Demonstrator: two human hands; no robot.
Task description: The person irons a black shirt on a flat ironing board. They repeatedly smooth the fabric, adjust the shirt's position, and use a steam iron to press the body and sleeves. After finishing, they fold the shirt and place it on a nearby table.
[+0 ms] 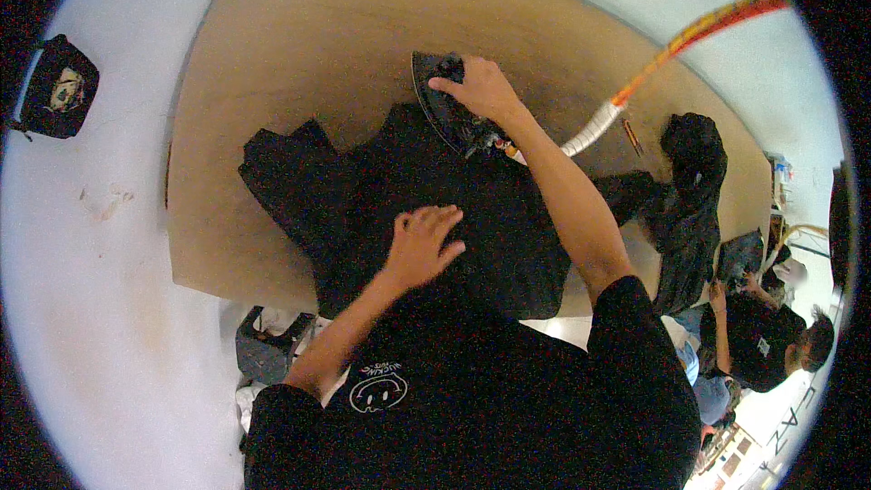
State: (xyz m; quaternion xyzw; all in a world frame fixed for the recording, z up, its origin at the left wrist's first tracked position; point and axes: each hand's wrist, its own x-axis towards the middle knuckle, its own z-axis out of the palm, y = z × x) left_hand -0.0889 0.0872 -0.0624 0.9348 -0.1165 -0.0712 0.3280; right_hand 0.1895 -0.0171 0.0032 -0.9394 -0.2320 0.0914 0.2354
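Note:
A black short-sleeved garment (435, 190) lies spread on a brown-covered table (326, 34). At its far edge, my right hand (480, 88) grips a dark clothes iron (439, 102), partly over the cloth and partly over the table covering. The iron's handle is mostly hidden under my fingers. A white-wrapped hose (593, 129), orange and yellow farther up, runs from the iron's rear towards the upper right. My left hand (423, 248) is over the middle of the garment with its fingers apart and nothing in it; whether it touches the cloth I cannot tell.
Bunched black garments (691, 204) lie at the table's right side. A small slim object (633, 137) is near the hose. A dark stool or crate (265, 350) stands below the left edge. Another person (755, 340) works at the far right. A black bag-like item (60, 87) is at far left.

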